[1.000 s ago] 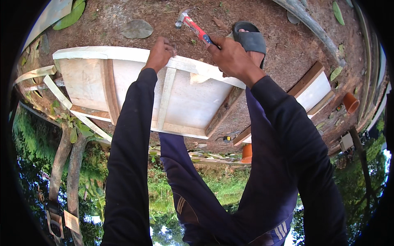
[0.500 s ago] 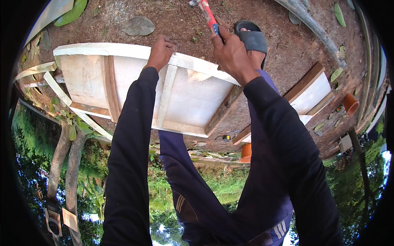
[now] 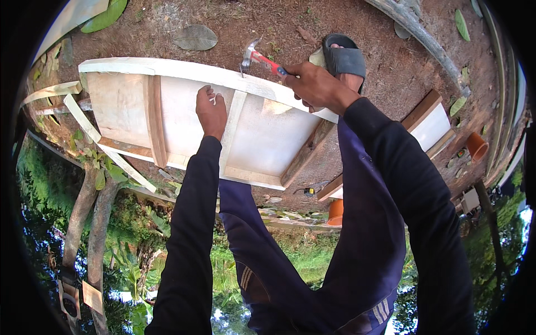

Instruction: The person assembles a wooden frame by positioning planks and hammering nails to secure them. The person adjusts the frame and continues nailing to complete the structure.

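Observation:
My right hand (image 3: 317, 86) is wrapped round the grip of a claw hammer (image 3: 268, 63) with a red and blue handle. The hammer's metal head is over the far white wooden rail of a panel frame (image 3: 195, 71), right above a thin nail (image 3: 242, 71) standing in that rail. My left hand (image 3: 211, 113) hovers over the pale panel (image 3: 268, 134), just near of the rail. Its fingers are loosely curled, with the thumb apart from them, and I see nothing held. Crosspieces of brown and pale wood divide the panel.
My sandalled foot (image 3: 346, 58) rests beyond the rail at right. Another wood-edged panel (image 3: 432, 131) lies on the dirt at right, near orange pots (image 3: 477, 146). Loose battens (image 3: 84, 120) are at left, and a branch (image 3: 424, 39) lies at the upper right.
My left hand has let go of the nail and drawn back toward me over the panel. The hammer has come down from above, its head now at the nail.

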Action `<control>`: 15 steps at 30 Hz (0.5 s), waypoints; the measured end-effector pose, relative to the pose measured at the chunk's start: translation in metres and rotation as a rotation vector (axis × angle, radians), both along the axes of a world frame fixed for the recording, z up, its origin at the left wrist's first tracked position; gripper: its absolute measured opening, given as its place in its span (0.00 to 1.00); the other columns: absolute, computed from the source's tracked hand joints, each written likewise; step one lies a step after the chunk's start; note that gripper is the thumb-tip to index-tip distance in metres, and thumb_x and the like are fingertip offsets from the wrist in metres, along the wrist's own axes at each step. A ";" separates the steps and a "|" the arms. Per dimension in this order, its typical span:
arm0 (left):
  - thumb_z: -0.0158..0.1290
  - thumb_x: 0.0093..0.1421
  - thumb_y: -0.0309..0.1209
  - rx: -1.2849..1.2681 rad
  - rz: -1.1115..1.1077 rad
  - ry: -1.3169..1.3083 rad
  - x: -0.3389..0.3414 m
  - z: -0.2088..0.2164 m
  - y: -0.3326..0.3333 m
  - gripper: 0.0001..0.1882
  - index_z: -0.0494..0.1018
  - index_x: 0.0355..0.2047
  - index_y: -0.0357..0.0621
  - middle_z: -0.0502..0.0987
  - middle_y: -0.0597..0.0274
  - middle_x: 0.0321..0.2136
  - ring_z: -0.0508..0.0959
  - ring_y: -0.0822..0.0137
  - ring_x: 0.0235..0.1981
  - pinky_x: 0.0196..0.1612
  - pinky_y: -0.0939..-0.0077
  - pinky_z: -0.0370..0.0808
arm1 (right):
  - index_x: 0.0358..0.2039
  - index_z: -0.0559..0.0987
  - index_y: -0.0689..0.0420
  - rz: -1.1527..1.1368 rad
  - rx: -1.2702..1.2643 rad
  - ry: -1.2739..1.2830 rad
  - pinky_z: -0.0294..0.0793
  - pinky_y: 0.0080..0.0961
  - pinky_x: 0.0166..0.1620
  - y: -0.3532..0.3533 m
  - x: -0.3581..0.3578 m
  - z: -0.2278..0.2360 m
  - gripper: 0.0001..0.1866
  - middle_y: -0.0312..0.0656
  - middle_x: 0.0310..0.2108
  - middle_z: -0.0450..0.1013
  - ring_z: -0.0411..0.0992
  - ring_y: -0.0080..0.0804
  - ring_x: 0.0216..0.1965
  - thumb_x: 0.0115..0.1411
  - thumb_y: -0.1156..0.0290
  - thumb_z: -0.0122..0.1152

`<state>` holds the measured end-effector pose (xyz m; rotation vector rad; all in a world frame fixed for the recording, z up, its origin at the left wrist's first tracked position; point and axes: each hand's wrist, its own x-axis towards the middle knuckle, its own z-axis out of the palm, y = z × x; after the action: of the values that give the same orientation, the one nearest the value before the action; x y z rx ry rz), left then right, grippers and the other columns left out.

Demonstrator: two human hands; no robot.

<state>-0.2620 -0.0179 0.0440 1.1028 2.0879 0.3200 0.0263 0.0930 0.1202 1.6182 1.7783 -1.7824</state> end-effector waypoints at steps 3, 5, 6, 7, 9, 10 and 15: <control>0.60 0.60 0.24 -0.086 0.021 0.027 -0.002 -0.005 -0.029 0.23 0.71 0.55 0.30 0.77 0.45 0.47 0.79 0.55 0.47 0.53 0.61 0.75 | 0.52 0.77 0.61 -0.095 -0.085 -0.068 0.76 0.45 0.40 -0.006 -0.003 0.014 0.20 0.56 0.27 0.77 0.78 0.50 0.31 0.73 0.58 0.47; 0.61 0.60 0.26 -0.119 0.012 0.023 0.004 -0.002 -0.042 0.26 0.70 0.57 0.29 0.77 0.43 0.49 0.78 0.52 0.50 0.55 0.60 0.74 | 0.49 0.78 0.61 -0.318 -0.061 -0.090 0.76 0.51 0.45 0.015 -0.003 0.024 0.20 0.61 0.30 0.78 0.79 0.59 0.36 0.72 0.58 0.46; 0.61 0.61 0.27 -0.124 -0.025 0.021 0.006 -0.002 -0.050 0.27 0.69 0.58 0.30 0.77 0.42 0.50 0.78 0.50 0.51 0.56 0.59 0.74 | 0.49 0.78 0.62 -0.387 0.020 -0.079 0.76 0.51 0.45 0.024 0.000 0.018 0.20 0.61 0.30 0.78 0.79 0.59 0.35 0.72 0.59 0.47; 0.61 0.61 0.28 -0.129 -0.062 0.018 0.008 -0.003 -0.056 0.28 0.69 0.59 0.30 0.76 0.41 0.51 0.77 0.48 0.53 0.57 0.58 0.73 | 0.49 0.78 0.62 -0.455 0.101 -0.067 0.77 0.51 0.44 0.032 0.003 0.013 0.20 0.61 0.30 0.78 0.79 0.59 0.34 0.72 0.59 0.47; 0.61 0.62 0.30 -0.115 -0.136 0.024 0.010 -0.006 -0.067 0.30 0.68 0.61 0.30 0.75 0.39 0.53 0.76 0.44 0.55 0.59 0.56 0.72 | 0.56 0.76 0.60 -0.420 0.126 -0.047 0.76 0.42 0.35 0.052 -0.004 0.023 0.20 0.52 0.26 0.76 0.76 0.41 0.24 0.74 0.59 0.48; 0.61 0.62 0.31 -0.110 -0.174 0.024 0.011 -0.006 -0.073 0.31 0.67 0.62 0.31 0.74 0.38 0.54 0.75 0.42 0.55 0.59 0.55 0.72 | 0.59 0.76 0.59 -0.403 0.138 -0.039 0.75 0.37 0.30 0.055 -0.009 0.025 0.20 0.48 0.24 0.74 0.74 0.33 0.19 0.75 0.60 0.49; 0.61 0.63 0.33 -0.163 -0.183 0.029 0.019 -0.006 -0.075 0.33 0.65 0.65 0.31 0.73 0.36 0.56 0.74 0.40 0.58 0.61 0.54 0.71 | 0.53 0.76 0.61 0.003 0.225 0.034 0.73 0.50 0.37 0.022 -0.015 0.012 0.18 0.57 0.26 0.75 0.77 0.56 0.28 0.72 0.62 0.50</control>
<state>-0.2427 -0.0930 0.0383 1.1941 1.9817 0.0443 0.0117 0.1154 0.1325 1.6706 2.0593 -1.6692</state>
